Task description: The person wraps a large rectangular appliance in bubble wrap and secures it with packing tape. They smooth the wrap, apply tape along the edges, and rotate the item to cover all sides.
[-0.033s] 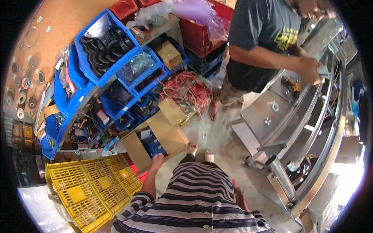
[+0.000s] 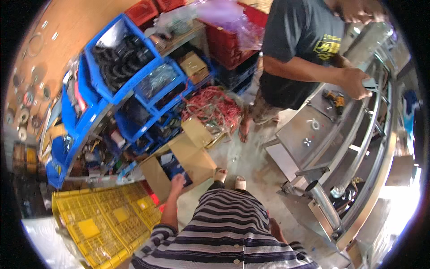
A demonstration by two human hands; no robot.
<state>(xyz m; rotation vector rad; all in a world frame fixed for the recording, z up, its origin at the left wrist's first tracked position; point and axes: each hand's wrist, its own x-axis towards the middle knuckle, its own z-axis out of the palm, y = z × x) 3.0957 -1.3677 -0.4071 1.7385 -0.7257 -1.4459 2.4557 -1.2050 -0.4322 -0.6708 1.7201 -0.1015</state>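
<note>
Grey concrete floor (image 2: 251,157), cluttered workshop. Blue plastic bins (image 2: 130,58) on shelving w/ black rubber parts; yellow plastic lattice crates (image 2: 103,219) lower left. Long brushed-steel frame (image 2: 354,148) at right; co-worker's hand (image 2: 356,83) on it.

Open brown cardboard box (image 2: 197,161) on floor, flaps up, dark blue contents.

Left hand (image 2: 178,183) at box's near edge, fingers curled down inside, grip cannot tell. Right hand hidden behind striped shirt (image 2: 233,228).

the open box (image 2: 179,161) by the left hand (image 2: 178,183) is matt brown cardboard. the crates (image 2: 96,219) beside it are glossy yellow plastic lattice, the shelf bins (image 2: 116,58) smooth blue plastic. the long frame (image 2: 358,148) is brushed, shiny sheet metal. the floor (image 2: 251,157) looks like rough grey concrete. the striped top (image 2: 233,228) is soft knitted cloth.
</note>
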